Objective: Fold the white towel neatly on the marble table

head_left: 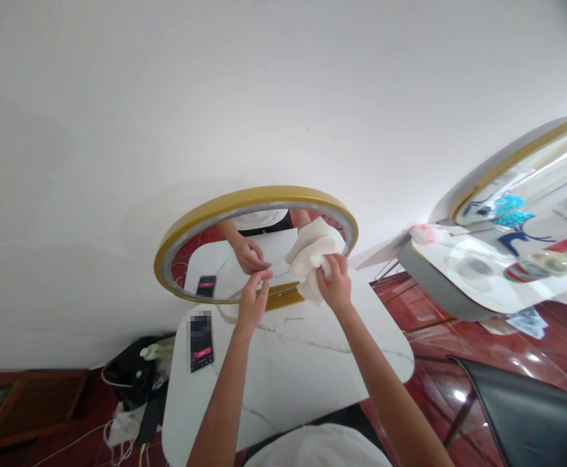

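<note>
A round mirror with a gold frame (244, 198) stands on a white marble-look table (307, 363) against the wall. My right hand (335, 282) is closed on a white cloth (313, 253) pressed to the right side of the mirror glass. My left hand (252, 301) reaches to the lower middle of the glass, fingers pinched together at the surface; whether it holds anything I cannot make out. Both hands and the cloth are reflected in the mirror.
A phone (200, 340) lies on the table's left side. A second gold-framed mirror (517, 159) and table (463, 272) with small items stand at right. A dark chair (527, 408) is at lower right. A black bag and cables (132, 389) sit on the red floor at left.
</note>
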The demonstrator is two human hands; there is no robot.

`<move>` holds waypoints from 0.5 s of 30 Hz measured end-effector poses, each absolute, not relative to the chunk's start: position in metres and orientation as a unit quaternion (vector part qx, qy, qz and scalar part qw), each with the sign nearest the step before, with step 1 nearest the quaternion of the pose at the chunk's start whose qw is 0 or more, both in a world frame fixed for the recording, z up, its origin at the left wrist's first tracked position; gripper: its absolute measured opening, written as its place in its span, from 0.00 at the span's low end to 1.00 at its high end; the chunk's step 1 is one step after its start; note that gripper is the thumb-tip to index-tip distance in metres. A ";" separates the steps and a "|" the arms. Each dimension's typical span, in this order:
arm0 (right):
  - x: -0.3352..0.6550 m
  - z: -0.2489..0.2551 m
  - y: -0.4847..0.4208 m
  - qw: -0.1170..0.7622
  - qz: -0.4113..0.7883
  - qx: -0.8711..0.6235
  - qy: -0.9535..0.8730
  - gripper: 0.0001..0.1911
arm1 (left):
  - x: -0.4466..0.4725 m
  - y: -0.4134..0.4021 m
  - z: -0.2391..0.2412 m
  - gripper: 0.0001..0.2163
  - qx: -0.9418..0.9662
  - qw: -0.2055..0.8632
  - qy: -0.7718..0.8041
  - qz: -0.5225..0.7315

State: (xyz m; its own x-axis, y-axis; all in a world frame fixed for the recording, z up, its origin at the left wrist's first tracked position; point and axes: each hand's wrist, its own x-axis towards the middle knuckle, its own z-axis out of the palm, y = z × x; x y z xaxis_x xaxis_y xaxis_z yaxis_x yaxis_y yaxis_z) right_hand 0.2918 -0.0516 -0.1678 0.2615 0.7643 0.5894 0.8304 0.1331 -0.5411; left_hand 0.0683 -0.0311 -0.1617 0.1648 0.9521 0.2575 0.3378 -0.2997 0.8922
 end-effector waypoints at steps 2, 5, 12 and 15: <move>0.287 -0.188 -0.055 0.412 -0.008 -0.673 -0.614 0.18 | 0.072 -0.031 -0.168 0.11 0.684 0.354 0.478 0.422; 0.281 -0.222 -0.062 0.336 0.044 -0.700 -0.629 0.18 | 0.076 -0.027 -0.179 0.11 0.690 0.367 0.482 0.397; 0.285 -0.254 -0.076 0.248 0.106 -0.721 -0.639 0.21 | 0.081 -0.018 -0.203 0.13 0.703 0.399 0.483 0.337; 0.295 -0.248 -0.077 0.293 0.091 -0.728 -0.613 0.20 | 0.088 -0.018 -0.214 0.14 0.716 0.404 0.478 0.308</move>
